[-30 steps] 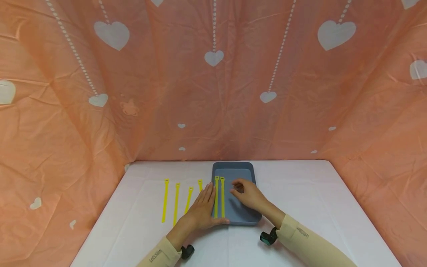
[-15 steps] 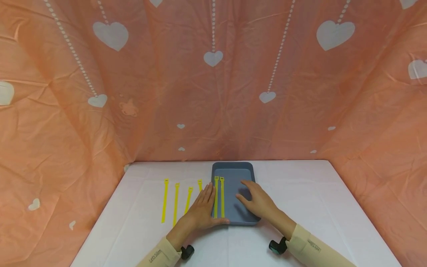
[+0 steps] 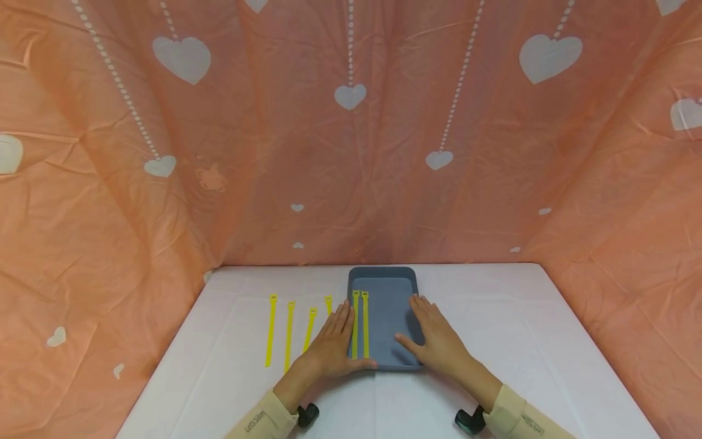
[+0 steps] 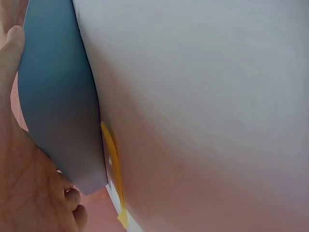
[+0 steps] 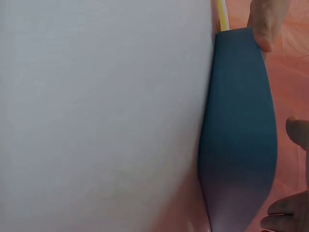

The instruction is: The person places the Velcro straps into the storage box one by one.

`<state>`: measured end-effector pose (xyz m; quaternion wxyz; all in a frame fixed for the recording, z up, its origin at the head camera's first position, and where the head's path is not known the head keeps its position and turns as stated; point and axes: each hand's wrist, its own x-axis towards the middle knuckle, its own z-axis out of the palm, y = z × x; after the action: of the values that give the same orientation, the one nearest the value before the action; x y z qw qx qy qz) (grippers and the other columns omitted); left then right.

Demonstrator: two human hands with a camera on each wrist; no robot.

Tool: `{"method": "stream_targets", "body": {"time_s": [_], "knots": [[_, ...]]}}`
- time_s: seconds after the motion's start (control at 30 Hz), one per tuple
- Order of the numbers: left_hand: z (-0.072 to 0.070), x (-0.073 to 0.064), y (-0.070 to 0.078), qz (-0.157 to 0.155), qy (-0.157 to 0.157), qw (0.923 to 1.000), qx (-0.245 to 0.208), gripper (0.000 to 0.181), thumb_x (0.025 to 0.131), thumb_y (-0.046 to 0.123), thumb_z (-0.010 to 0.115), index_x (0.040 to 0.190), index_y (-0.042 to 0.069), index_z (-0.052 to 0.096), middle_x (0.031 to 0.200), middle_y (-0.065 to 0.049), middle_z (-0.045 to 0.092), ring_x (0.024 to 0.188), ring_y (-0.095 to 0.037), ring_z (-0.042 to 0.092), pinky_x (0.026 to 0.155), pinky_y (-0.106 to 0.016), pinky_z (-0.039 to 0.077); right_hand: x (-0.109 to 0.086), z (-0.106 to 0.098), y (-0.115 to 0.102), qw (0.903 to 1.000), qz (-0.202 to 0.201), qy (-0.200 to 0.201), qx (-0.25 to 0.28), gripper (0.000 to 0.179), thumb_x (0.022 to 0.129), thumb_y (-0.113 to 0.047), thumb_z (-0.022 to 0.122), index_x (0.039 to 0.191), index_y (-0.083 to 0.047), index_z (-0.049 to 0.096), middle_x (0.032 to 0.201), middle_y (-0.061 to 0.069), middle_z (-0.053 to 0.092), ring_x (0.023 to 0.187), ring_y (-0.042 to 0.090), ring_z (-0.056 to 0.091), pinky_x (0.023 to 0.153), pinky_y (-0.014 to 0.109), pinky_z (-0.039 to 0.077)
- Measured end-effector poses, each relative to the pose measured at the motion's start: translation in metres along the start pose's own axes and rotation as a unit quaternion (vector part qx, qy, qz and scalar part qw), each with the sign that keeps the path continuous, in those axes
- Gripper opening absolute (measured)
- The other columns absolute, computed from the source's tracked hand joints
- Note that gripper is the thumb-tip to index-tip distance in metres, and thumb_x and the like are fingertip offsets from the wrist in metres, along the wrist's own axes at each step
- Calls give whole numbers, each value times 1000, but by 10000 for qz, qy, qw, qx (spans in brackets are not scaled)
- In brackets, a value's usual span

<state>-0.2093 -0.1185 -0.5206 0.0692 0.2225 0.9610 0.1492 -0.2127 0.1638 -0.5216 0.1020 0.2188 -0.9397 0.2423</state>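
A shallow grey-blue tray (image 3: 388, 320) lies on the white table. Two yellow slotted straps, which look like reusable cable ties, lie lengthwise inside it: a left strap (image 3: 356, 323) and a right strap (image 3: 365, 323). Along the tray's left side rests my left hand (image 3: 331, 347), fingers straight and thumb over the near rim. My right hand (image 3: 439, 341) is at the tray's right edge, thumb spread over the inside, holding nothing. The left wrist view shows the tray's outer wall (image 4: 60, 96) beside the left palm. In the right wrist view the right fingertips (image 5: 285, 212) appear beside the wall.
Several more yellow straps lie on the table left of the tray, among them the outermost strap (image 3: 271, 332) and a second strap (image 3: 289, 335). My left hand partly covers some of them. A pink heart-patterned cloth (image 3: 384, 201) encloses the table's back and sides.
My right hand has moved right and toward me, from over the tray's middle to its right edge, its fingers straightening. The left hand, tray and straps have stayed put.
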Motion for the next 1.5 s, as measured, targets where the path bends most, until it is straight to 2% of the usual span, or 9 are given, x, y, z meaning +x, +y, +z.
{"method": "stream_targets", "body": {"time_s": [0.33, 1.0, 1.3, 1.5], "knots": [[-1, 0, 0, -46, -51, 10000, 23, 135, 84, 87, 65, 171, -1, 10, 180, -18, 0, 167, -34, 3, 134, -51, 14, -9, 7, 1, 9996, 39, -153, -220, 107, 98, -63, 69, 163, 12, 29, 170, 30, 31, 159, 47, 28, 130, 59, 22], [-3, -1, 0, -45, -55, 10000, 6, 135, 85, 88, 64, 171, -1, 10, 180, -18, 0, 167, -33, 3, 134, -50, 13, -9, 13, -3, 9969, 279, -631, -387, 117, 97, -69, 66, 164, 15, 20, 173, 33, 17, 162, 47, 17, 131, 58, 19], [3, 1, -6, 39, 7, 9999, -127, 136, 84, 90, 62, 171, -1, 9, 180, -19, -1, 167, -33, 2, 134, -52, 13, -10, 13, -5, 9970, 282, -640, -326, 118, 96, -69, 67, 163, 16, 19, 173, 34, 15, 162, 48, 16, 131, 59, 20], [-2, -1, -4, 89, -38, 9999, -80, 132, 87, 86, 64, 171, -1, 10, 180, -20, 1, 167, -34, 5, 134, -52, 14, -10, 15, -4, 9973, 252, -580, -363, 118, 96, -68, 68, 163, 16, 20, 173, 34, 16, 162, 48, 17, 130, 59, 21]]}}
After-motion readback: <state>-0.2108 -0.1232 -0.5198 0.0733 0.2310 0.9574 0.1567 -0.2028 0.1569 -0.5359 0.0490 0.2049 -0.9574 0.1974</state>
